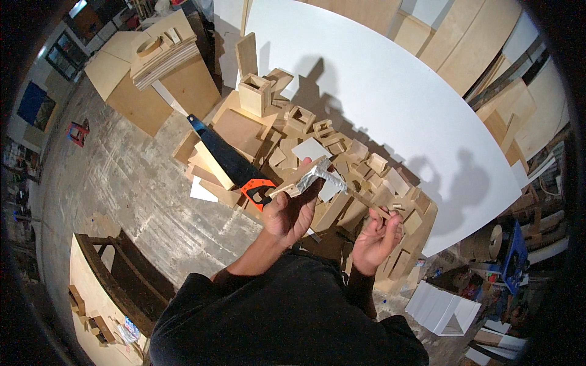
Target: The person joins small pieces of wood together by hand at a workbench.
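My left hand (294, 215) is closed around a small light wooden piece (287, 189). A shiny whitish-grey mass (312, 175) covers part of it; whether this is glue or crumpled plastic I cannot tell. Pinched in my right hand (377, 241) is a thin wooden stick (364, 201), its far end close to the whitish mass. Whether the two touch is unclear. Just left of my left hand lies a hand saw (223, 145) with a dark blade and an orange handle, resting on wood pieces.
Many wooden offcuts and small boxes (300, 119) crowd the low surface ahead. Behind them stands a large white panel (390, 79). Stacked boards (165, 61) are at the far left, a bench (91, 287) at lower left, and a white box (442, 308) at lower right.
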The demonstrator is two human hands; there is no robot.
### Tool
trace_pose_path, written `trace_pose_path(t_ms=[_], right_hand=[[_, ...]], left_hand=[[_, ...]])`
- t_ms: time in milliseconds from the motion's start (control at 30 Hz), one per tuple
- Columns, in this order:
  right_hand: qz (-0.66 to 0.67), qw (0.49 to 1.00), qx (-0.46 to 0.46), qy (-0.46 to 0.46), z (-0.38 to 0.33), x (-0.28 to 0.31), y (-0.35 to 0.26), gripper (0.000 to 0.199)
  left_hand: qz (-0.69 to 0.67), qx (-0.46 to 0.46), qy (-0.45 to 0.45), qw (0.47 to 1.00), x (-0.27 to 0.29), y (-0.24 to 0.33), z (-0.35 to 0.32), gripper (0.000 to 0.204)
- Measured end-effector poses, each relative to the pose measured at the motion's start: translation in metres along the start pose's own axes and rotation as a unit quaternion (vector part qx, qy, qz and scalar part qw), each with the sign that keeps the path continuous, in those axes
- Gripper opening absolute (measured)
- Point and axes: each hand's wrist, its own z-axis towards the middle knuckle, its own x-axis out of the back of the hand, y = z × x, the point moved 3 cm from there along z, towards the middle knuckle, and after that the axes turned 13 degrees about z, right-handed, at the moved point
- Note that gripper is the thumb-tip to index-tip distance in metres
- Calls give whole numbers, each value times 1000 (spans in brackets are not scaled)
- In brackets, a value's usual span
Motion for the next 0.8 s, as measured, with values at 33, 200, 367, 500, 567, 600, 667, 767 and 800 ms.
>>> trace_pose_path(t_ms=[33,200,367,500,567,600,667,767,800], right_hand=[[12,1000,10,-10,-3,-4,1,17],[-7,998,11,-56,-2,-4,1,18],[-42,997,59,31,4,-8,-4,16],[29,998,42,-36,-7,-11,-4,17],[-15,999,27,-37,-10,-9,-1,28],[-14,999,27,-37,-9,-6,0,28],[-22,998,52,30,0,4,0,27],[-65,995,66,49,11,6,-4,25],[-65,995,66,49,10,4,-6,25]], left_hand=[[3,0,1,1000,-1,1,0,100],[-22,4,-10,1000,-6,1,0,98],[-21,0,-4,1000,-4,1,-1,97],[7,-2,3,1000,0,-3,1,99],[4,9,-10,1000,-6,-2,0,98],[2,-1,-10,1000,-8,-1,1,99],[0,-11,-11,1000,-10,0,0,99],[17,-13,4,1000,-9,3,-2,99],[12,-6,0,1000,-9,4,-1,99]])
